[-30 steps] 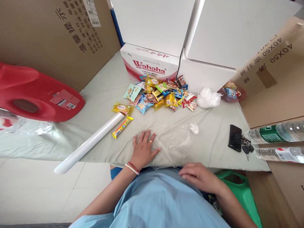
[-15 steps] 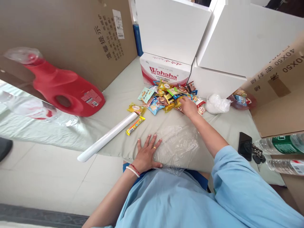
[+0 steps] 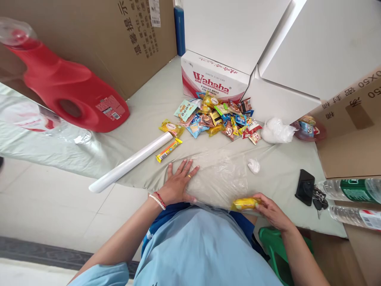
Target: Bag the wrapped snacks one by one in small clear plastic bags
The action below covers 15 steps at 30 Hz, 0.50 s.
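Observation:
My left hand (image 3: 177, 183) lies flat with fingers spread at the front of the cloth-covered table, against the left side of a clear plastic sheet or bag (image 3: 218, 174). Near the table's front edge my right hand (image 3: 269, 210) grips the right end of a yellow wrapped snack (image 3: 245, 203), which is over the plastic's lower right corner. Farther back lies a heap of assorted small packaged snacks (image 3: 218, 117). A yellow snack packet (image 3: 172, 128) and a yellow snack bar (image 3: 169, 150) lie left of the heap, beside a white roll (image 3: 131, 162).
A red jug (image 3: 74, 93) and a clear bottle (image 3: 44, 123) are at left. Behind the heap stands a Wahaha box (image 3: 214, 77). White plastic bundles (image 3: 278, 130), a phone (image 3: 305, 186), keys (image 3: 320, 198) and bottles (image 3: 354, 190) are at right. A green stool (image 3: 275, 250) shows below.
My right hand has moved from the heap back toward the table's front edge, bringing the yellow wrapped snack. A small white crumpled bundle now shows, where my forearm was. My left hand stays flat.

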Available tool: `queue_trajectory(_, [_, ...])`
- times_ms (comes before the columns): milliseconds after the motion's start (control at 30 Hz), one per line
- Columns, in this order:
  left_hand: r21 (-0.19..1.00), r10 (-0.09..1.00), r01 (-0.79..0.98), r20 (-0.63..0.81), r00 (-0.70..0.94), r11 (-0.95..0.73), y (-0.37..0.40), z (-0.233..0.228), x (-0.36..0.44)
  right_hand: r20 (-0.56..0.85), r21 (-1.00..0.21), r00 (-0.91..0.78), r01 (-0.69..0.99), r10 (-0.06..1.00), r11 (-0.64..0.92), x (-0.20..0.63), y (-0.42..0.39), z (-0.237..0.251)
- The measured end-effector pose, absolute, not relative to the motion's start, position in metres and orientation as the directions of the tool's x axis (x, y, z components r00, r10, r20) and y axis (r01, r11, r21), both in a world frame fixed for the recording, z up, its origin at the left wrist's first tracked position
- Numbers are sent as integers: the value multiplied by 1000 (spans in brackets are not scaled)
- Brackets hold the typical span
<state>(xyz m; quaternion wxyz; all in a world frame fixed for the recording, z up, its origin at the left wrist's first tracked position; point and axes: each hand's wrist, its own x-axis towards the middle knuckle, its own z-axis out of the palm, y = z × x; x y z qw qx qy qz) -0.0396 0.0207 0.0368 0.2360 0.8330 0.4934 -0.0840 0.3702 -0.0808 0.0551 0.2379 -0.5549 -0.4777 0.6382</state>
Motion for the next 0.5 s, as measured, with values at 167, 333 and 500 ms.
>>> queue_trajectory(167, [278,766,860,-394,508,-427,24,37,-39,-367,-924,-47,133,929,-358,394,-91,77])
queue_trajectory(333, [242,771,860,-380,510,-450,26,38,-37,63,-960,-280,244,958,134,314,-15,85])
queue_trajectory(500, [249,763,861,-398,509,-445,24,41,-36,106,-733,-678,441,727,518,273,44,61])
